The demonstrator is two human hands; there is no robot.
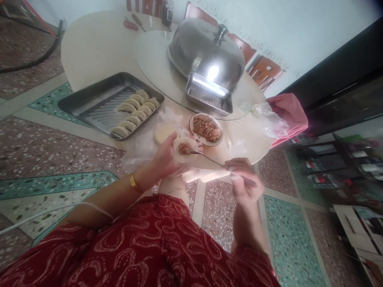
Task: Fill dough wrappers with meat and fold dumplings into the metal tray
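Red clothing (143, 247) fills six o'clock. At ten o'clock, a tray (100, 111) bears dumplings (126, 107) on its right half. Near it, a wrapper stack (162, 134) lies just beyond the left hand (164, 160), which supports one wrapper (183, 158) at centre, topped with filling (184, 148). At one o'clock sits a dish (190, 124); at four, the right hand (245, 181) grips a spoon (209, 158) touching the filling.
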